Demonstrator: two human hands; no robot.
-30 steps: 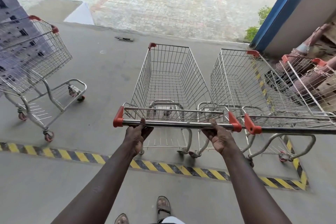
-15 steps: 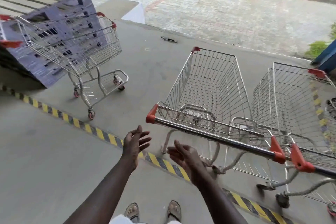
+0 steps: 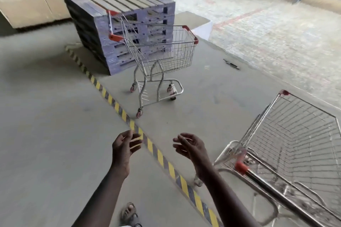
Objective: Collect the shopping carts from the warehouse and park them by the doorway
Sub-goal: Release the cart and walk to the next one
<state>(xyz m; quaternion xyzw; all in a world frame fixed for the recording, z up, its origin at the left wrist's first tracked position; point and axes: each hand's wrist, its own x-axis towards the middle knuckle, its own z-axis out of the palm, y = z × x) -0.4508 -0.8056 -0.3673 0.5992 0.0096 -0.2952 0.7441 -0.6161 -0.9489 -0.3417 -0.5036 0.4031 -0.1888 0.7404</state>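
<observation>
A head-worn camera looks down over a grey concrete floor (image 3: pixel 46 116) at a warehouse doorway. Both bare hands are raised in the lower middle of the view, empty, fingers loosely spread and touching nothing. The left hand (image 3: pixel 124 148) hangs over a yellow-and-black hazard stripe (image 3: pixel 160 156) that runs diagonally across the floor from the upper left toward the bottom edge. The right hand (image 3: pixel 191 148) hovers just beside it, palm turned inward, near but apart from the closest cart.

That near shopping cart (image 3: pixel 287 155) fills the lower right corner, blurred, its wire basket tapering away and a red handle cap (image 3: pixel 240 166) showing at its near end. A second, smaller shopping cart (image 3: pixel 164 55) stands alone on the far side of the stripe, well apart from the hands, its red-capped handle toward the left and its basket pointing right. Just behind it sits a stack of pallets (image 3: pixel 118 20). Beyond the floor's far edge lies paved ground (image 3: pixel 267 29) outdoors. A sandalled foot (image 3: pixel 129 212) shows at the bottom edge.
</observation>
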